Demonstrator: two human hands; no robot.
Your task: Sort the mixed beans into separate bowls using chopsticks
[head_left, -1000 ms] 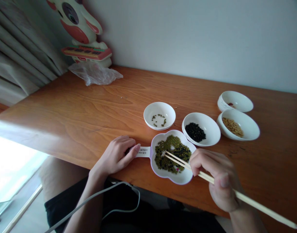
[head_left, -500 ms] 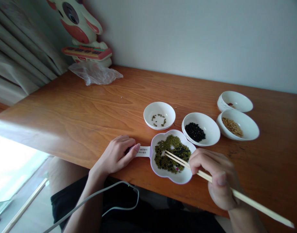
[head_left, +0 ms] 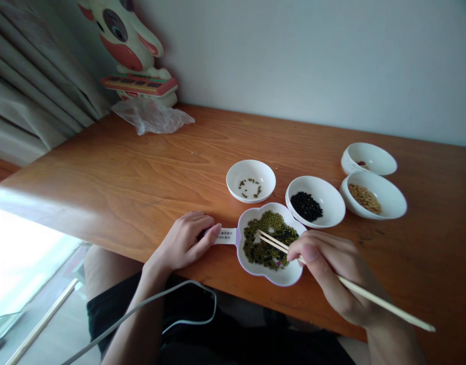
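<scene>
My left hand [head_left: 187, 241] is closed round the labelled handle of a white, purple-rimmed, flower-shaped dish [head_left: 288, 277]. In the dish lie green mung beans [head_left: 271, 222] mixed with black beans, plus a small pink piece [head_left: 278, 263]. My right hand [head_left: 335, 268] grips wooden chopsticks [head_left: 385, 303] over the dish's right side. Their tips are down among the beans, slightly apart; whether a bean is between them I cannot tell. Just beyond the dish are a white bowl [head_left: 251, 170] with a few green beans and another bowl [head_left: 334, 205] with black beans [head_left: 306, 206].
A bowl [head_left: 394, 200] of tan kernels [head_left: 365, 198] and a bowl [head_left: 381, 158] with a few reddish pieces stand at the right. A cow-shaped toy keyboard [head_left: 141, 83] and a crumpled plastic bag [head_left: 152, 117] sit back left. A cable [head_left: 141, 306] crosses my left forearm.
My right hand has turned and slid a little toward the chopstick tips, and the chopsticks' back end has shifted left and up. The tips stay in the dish. My left hand keeps its hold.
</scene>
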